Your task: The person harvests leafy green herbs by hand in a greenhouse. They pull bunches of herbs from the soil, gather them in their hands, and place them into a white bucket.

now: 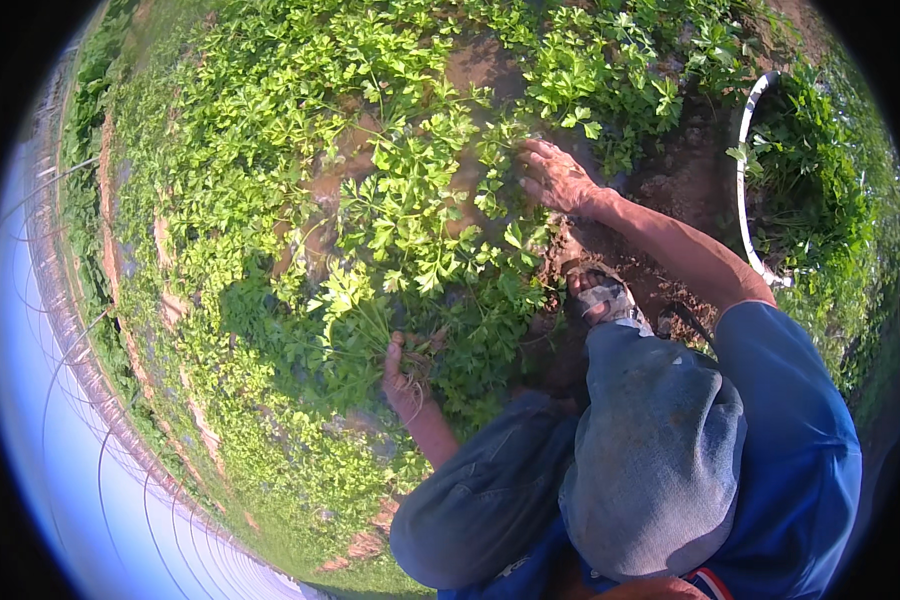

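Observation:
My left hand (405, 382), at lower centre, is closed around a bunch of leafy green plants (371, 322), like parsley or celery seedlings, with thin pale roots hanging by the fingers. Farther up, my right hand (559, 178) reaches into the low leafy plants (431, 172) growing from wet soil. The back of that hand faces me, and its fingertips are partly hidden among the leaves, so its grip is unclear.
My foot in a patterned covering (604, 296) is on brown soil (667, 187), near my bent knees. A curved white bar (744, 172) stands at the right beside dense foliage (817, 180). Thin metal hoops (101, 480) line the far left edge.

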Motion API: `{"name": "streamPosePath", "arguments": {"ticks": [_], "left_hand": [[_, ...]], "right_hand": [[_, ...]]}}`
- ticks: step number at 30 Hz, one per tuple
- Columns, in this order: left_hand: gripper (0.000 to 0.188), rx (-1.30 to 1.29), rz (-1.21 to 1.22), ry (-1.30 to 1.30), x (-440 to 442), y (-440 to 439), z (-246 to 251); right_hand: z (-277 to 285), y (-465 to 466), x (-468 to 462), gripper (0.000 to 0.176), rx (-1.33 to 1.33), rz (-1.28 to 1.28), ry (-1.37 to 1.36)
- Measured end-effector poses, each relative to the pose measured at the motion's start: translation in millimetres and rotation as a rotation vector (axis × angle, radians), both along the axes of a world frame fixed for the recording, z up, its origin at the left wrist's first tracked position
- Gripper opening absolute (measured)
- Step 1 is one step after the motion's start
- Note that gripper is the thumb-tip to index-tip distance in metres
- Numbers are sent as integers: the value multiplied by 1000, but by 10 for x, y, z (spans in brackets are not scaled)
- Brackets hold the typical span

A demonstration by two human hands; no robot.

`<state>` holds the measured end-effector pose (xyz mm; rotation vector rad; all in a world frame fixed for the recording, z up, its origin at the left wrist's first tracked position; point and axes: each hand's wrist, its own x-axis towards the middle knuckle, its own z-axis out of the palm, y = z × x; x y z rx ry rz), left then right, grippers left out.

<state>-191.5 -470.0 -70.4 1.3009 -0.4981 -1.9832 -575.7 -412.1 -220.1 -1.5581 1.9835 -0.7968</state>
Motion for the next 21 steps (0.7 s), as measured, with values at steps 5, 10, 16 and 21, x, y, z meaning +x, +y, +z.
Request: {"name": "streamPosePath", "arguments": {"ticks": [5,10,16,21], "left_hand": [[17,47,9,-17,-49,10,-97],[20,86,-41,-57,-183,-28,-124],[24,68,26,-141,-103,-11,-134],[29,62,-35,-185,34,50,-305]], "right_hand": [[27,285,-376,34,-37,-816,-669],[-97,-171,-496,48,297,-421,-221],[44,-348,-178,60,468,152,75],[42,12,-480,44,-42,-37,-84]]}}
